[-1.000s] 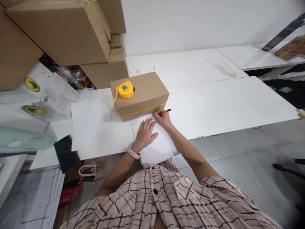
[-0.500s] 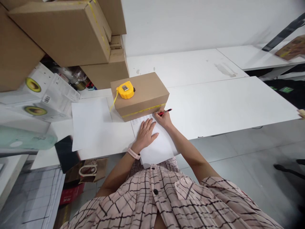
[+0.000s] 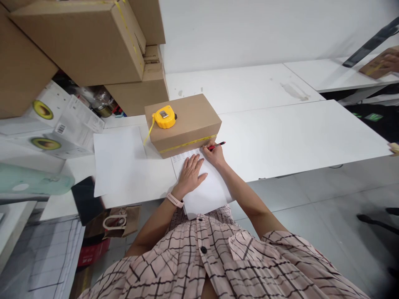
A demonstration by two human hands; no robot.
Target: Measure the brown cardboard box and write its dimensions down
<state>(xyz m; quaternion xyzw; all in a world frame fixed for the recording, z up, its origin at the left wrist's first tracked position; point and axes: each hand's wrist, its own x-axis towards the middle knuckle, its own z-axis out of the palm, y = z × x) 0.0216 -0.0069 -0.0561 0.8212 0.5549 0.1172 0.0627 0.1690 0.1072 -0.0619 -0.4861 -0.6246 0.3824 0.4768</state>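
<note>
My left hand (image 3: 190,172) lies flat, fingers spread, on a printed sheet of paper (image 3: 205,191) at the near edge of the white table (image 3: 296,137). My right hand (image 3: 213,155) pinches a red pen (image 3: 217,145) with its tip on the top of the sheet. Just beyond both hands stands a small cardboard box (image 3: 187,122) with a yellow tape line along its front edge. A yellow tape measure (image 3: 165,116) rests on the box's top, its strap hanging over the left side.
A blank white sheet (image 3: 120,160) lies left of the box. Large stacked cartons (image 3: 81,41) and white avocado-print boxes (image 3: 52,124) crowd the left. A paper bag (image 3: 120,222) sits on the floor below. Far right, another person's hand touches a brown box (image 3: 378,62).
</note>
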